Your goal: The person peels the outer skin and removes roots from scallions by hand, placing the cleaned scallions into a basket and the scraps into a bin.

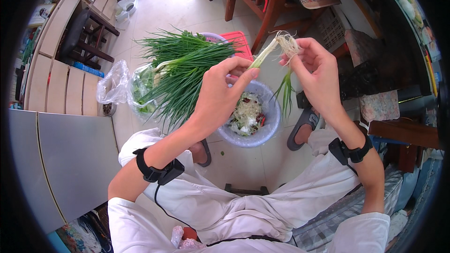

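My left hand pinches a scallion by its pale stalk, with the white end pointing up and to the right. At that end, the fingertips of my right hand are closed on the stringy roots. A limp green leaf dangles beneath the right fingers; whether it joins the same stalk is hidden. Below both hands stands a bluish plastic bin lined with a clear bag, holding root trimmings and other scraps. Left of it lies a large heap of scallions.
Behind the heap are a lilac basket rim and a red plastic surface. Clear plastic bags sit to the left, one with leafy greens. A wooden chair stands ahead; a grey cabinet borders the left.
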A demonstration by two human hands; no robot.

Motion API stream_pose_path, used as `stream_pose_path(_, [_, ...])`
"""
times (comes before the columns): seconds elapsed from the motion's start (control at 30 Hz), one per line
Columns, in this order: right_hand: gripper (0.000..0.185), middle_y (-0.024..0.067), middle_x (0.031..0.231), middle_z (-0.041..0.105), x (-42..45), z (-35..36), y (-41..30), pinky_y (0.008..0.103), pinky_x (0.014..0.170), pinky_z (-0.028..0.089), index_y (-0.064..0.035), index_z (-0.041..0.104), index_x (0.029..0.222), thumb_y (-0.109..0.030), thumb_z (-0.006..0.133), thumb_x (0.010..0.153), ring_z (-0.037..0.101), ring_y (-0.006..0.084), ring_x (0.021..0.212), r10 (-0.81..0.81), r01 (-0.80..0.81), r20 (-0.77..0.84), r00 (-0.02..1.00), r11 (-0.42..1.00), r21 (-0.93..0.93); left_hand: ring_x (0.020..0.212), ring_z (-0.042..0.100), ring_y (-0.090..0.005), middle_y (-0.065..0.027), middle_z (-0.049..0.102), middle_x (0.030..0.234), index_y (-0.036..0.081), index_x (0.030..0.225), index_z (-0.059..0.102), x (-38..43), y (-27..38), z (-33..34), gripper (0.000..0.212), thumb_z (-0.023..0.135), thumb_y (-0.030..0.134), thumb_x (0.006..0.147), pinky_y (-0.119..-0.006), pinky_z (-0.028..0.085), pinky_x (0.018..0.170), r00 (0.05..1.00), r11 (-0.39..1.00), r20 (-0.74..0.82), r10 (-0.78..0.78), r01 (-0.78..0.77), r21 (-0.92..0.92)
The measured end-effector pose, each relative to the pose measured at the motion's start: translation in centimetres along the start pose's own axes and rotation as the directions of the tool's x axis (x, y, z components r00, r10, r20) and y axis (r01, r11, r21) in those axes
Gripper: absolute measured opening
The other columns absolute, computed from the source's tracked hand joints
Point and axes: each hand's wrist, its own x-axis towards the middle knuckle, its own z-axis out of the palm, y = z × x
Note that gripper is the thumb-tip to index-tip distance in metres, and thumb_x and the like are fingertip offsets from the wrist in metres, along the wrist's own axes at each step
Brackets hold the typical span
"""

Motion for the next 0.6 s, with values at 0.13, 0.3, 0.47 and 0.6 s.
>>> stream_pose_path(0.13, [0.016, 0.0084, 0.099, 0.077, 0.5, -0.4, 0.5, 0.0272, 0.084, 0.059, 0.0055, 0.066, 0.114, 0.0, 0.064, 0.099, 0.075, 0.0124, 0.09, -0.02, 0.02, -0.045, 0.999, 1.0, 0.015, 0.083, 0.062, -0.0042, -0.0002, 0.071, 0.09, -0.003, 0.111, 0.073, 0.0, -0.2, -0.2, 0.021, 0.07, 0.016, 0.102, -0.023, 0.05, 0.07, 1.0, 1.0, -0.012, 0.011, -0.011, -0.015])
stream_pose_path(0.3, [0.014, 0.01, 0.098, 0.077, 0.7, -0.9, 0.7, 0.0272, 0.083, 0.059, 0.0066, 0.065, 0.113, 0.0, 0.064, 0.1, 0.076, 0.0146, 0.091, -0.009, 0.01, -0.07, 0.998, 1.0, 0.016, 0.081, 0.061, -0.0031, 0.0005, 0.07, 0.089, -0.002, 0.112, 0.073, 0.2, -0.4, -0.2, 0.021, 0.071, 0.016, 0.102, -0.022, 0.05, 0.068, 0.999, 1.0, -0.03, -0.013, 0.013, -0.004])
stream_pose_path(0.47, [0.015, 0.0109, 0.099, 0.076, 1.0, -1.4, 0.8, 0.0269, 0.083, 0.059, 0.0067, 0.065, 0.113, -0.001, 0.065, 0.101, 0.077, 0.0157, 0.091, -0.008, 0.011, -0.079, 0.997, 0.999, 0.033, 0.081, 0.06, -0.0027, 0.001, 0.069, 0.088, -0.002, 0.113, 0.072, 0.2, -0.8, -0.3, 0.023, 0.071, 0.018, 0.103, -0.022, 0.05, 0.069, 0.998, 0.999, -0.056, -0.035, 0.034, -0.009])
stream_pose_path(0.6, [0.018, 0.0104, 0.099, 0.076, 1.2, -1.8, 0.8, 0.026, 0.082, 0.059, 0.0071, 0.065, 0.116, -0.003, 0.067, 0.102, 0.077, 0.0155, 0.091, 0.04, -0.03, -0.1, 0.994, 0.995, 0.095, 0.082, 0.063, -0.006, -0.0019, 0.072, 0.089, -0.003, 0.111, 0.071, 0.4, -0.9, -0.2, 0.023, 0.07, 0.018, 0.103, -0.025, 0.051, 0.074, 0.994, 0.994, -0.073, -0.086, 0.081, -0.072])
